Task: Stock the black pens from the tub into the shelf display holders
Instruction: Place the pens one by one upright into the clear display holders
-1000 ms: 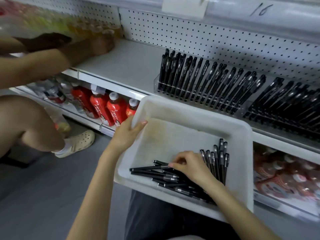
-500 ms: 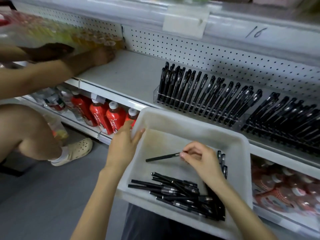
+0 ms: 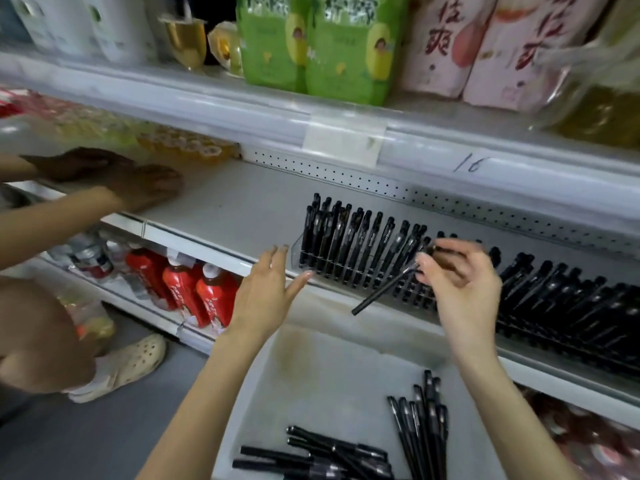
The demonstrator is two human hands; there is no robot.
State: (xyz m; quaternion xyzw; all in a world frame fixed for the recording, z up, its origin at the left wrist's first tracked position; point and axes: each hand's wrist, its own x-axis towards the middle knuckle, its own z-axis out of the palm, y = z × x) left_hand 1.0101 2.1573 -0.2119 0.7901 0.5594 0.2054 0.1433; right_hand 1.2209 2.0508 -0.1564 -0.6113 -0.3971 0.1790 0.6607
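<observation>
Shop shelf (image 3: 225, 209) stocking is looking well along, with one black pen (image 3: 381, 292) heading for a slot.

The right hand (image 3: 460, 275) is pinching the black pen by its top end, its tip slanting down toward 7 o'clock just in front of the left display holder (image 3: 346, 244). The left hand (image 3: 266, 292) is hovering open, fingers straight, by that holder's 9 o'clock end. Both it and the right display holder (image 3: 571, 306) at 3 o'clock are looking nearly full. Loose pens (image 3: 329, 452) are lying in two piles in the white tub (image 3: 329, 375) at 6 o'clock, so a fair batch seems left. Another person's hands (image 3: 138, 185) are working at 9 o'clock.
</observation>
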